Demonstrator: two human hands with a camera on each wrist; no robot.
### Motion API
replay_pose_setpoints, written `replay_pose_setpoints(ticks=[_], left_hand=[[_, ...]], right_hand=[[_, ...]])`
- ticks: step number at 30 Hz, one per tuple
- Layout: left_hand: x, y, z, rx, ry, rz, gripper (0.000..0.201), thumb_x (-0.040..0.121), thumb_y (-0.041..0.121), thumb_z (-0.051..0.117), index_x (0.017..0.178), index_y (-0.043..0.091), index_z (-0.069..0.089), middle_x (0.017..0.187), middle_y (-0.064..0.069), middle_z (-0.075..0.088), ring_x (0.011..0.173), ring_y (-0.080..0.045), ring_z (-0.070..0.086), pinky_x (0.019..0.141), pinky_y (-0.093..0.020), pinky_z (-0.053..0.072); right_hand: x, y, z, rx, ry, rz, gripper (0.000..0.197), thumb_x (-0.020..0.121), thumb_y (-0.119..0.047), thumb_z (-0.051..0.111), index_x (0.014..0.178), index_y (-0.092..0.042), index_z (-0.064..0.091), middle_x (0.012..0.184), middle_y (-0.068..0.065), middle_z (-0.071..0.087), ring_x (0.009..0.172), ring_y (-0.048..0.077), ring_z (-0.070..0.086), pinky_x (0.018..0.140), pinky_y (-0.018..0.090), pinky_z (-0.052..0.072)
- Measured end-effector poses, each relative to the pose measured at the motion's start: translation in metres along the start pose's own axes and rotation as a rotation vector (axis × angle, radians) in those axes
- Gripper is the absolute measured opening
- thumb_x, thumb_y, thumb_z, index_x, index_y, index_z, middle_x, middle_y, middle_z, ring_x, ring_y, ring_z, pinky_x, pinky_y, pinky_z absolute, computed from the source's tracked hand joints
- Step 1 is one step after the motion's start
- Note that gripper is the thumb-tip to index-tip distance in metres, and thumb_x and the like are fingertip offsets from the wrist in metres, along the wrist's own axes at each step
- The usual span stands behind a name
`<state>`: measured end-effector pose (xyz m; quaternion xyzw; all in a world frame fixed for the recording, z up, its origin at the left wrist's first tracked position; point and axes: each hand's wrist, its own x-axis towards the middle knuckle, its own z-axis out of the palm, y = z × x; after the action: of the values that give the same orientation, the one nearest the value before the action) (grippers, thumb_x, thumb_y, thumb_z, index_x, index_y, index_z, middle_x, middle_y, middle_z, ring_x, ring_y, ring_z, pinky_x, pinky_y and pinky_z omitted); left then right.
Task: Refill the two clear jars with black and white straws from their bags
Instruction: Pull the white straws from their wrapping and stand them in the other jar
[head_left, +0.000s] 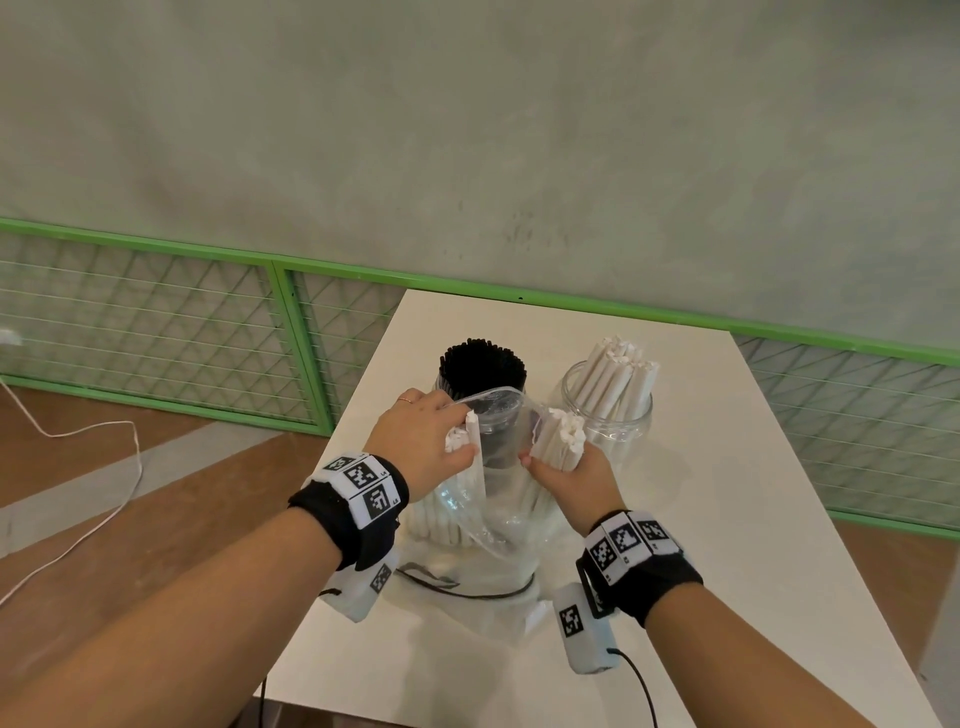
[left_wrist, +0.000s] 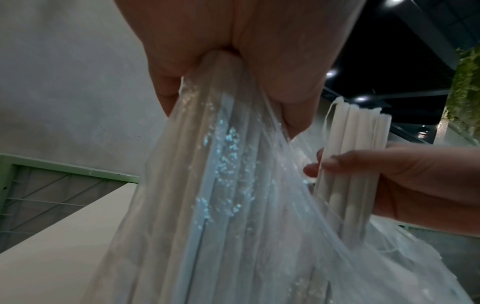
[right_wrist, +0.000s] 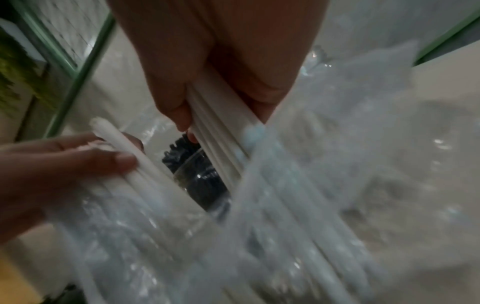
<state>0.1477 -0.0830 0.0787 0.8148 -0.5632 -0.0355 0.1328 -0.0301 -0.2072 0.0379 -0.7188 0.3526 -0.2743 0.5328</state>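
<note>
A clear plastic bag of white straws is held upright on a white table by two bare hands. A bundle of white straws on the bag's left side is gripped through the film by the left hand, its fingers and thumb curled round them (the pinch is seen close up in the left wrist view). A second bundle of white straws, its tips standing clear of the bag's mouth, is clasped by the right hand, fingers wrapped round it. Just behind the bag, two clear jars are seen side by side: the left jar packed with black straws, the right jar partly filled with white straws. A green mesh fence runs behind the table.
</note>
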Motion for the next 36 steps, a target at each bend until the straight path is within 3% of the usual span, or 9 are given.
replay_pose_setpoints(ticks=[2,5,10,15,18,22,29,33,36], left_hand=[[0.001,0.000,0.000,0.003,0.006,0.008,0.050,0.079,0.056,0.041,0.108,0.020,0.059,0.105,0.000,0.056,0.101,-0.026,0.047,0.087,-0.032,0.038],[0.002,0.002,-0.002,-0.001,0.013,0.037,0.061,0.075,0.059,0.032,0.107,0.016,0.061,0.103,-0.002,0.057,0.098,-0.027,0.049,0.088,-0.030,0.033],[0.002,0.003,-0.003,0.006,0.020,0.044,0.059,0.077,0.057,0.034,0.109,0.016,0.061,0.106,-0.002,0.058,0.100,-0.027,0.049,0.089,-0.031,0.033],[0.003,0.003,-0.002,0.010,0.026,0.048,0.070,0.069,0.064,0.023,0.106,0.017,0.060,0.101,0.001,0.056,0.095,-0.024,0.048,0.085,-0.029,0.032],[0.002,0.002,-0.001,0.017,0.037,0.045,0.067,0.069,0.064,0.024,0.105,0.019,0.059,0.101,0.003,0.054,0.093,-0.021,0.045,0.081,-0.025,0.027],[0.002,0.001,0.000,0.013,0.033,0.032,0.063,0.071,0.064,0.028,0.102,0.018,0.060,0.101,0.002,0.055,0.092,-0.022,0.046,0.081,-0.029,0.032],[-0.002,0.005,-0.002,0.029,0.008,-0.015,0.064,0.072,0.063,0.030,0.105,0.017,0.060,0.102,0.001,0.057,0.093,-0.024,0.049,0.086,-0.033,0.037],[-0.004,0.006,-0.002,0.047,0.006,-0.021,0.063,0.073,0.062,0.031,0.104,0.017,0.062,0.101,0.001,0.057,0.091,-0.024,0.048,0.086,-0.034,0.038],[-0.006,0.008,-0.003,0.033,0.029,-0.021,0.062,0.073,0.061,0.032,0.099,0.015,0.064,0.099,-0.002,0.058,0.090,-0.025,0.049,0.084,-0.032,0.034]], right_hand=[[0.001,-0.009,-0.004,0.036,0.028,-0.048,0.024,0.082,-0.017,0.072,0.106,-0.012,0.069,0.096,-0.002,0.073,0.090,0.006,0.067,0.076,0.021,0.051],[0.003,-0.021,-0.012,0.079,0.037,-0.076,0.021,0.083,-0.019,0.072,0.102,-0.010,0.070,0.093,-0.001,0.073,0.090,0.007,0.068,0.072,0.015,0.051],[0.004,-0.070,-0.044,0.148,0.050,-0.187,0.007,0.085,-0.011,0.068,0.088,-0.009,0.074,0.087,0.002,0.075,0.089,0.013,0.069,0.076,0.017,0.052],[0.016,-0.133,-0.097,0.297,0.171,-0.346,0.006,0.083,-0.012,0.068,0.084,-0.014,0.074,0.088,0.011,0.074,0.092,0.029,0.070,0.085,0.044,0.054],[0.030,-0.150,-0.124,0.281,0.274,-0.386,0.014,0.083,-0.013,0.069,0.076,-0.025,0.075,0.087,0.005,0.075,0.092,0.028,0.070,0.087,0.046,0.054],[0.059,-0.134,-0.132,0.123,0.306,-0.317,0.003,0.080,-0.023,0.072,0.079,-0.020,0.074,0.086,0.004,0.075,0.088,0.021,0.071,0.086,0.045,0.055],[0.102,-0.082,-0.109,-0.200,0.218,-0.122,0.039,0.079,-0.027,0.074,0.106,-0.001,0.064,0.100,0.013,0.068,0.092,0.028,0.064,0.075,0.033,0.051],[0.112,-0.046,-0.097,-0.284,0.155,0.023,0.042,0.079,-0.025,0.075,0.110,0.000,0.062,0.110,0.019,0.066,0.101,0.033,0.062,0.079,0.036,0.049],[0.113,-0.032,-0.091,-0.300,0.165,-0.003,0.040,0.078,-0.022,0.075,0.111,-0.003,0.061,0.109,0.017,0.066,0.101,0.031,0.062,0.077,0.032,0.046]])
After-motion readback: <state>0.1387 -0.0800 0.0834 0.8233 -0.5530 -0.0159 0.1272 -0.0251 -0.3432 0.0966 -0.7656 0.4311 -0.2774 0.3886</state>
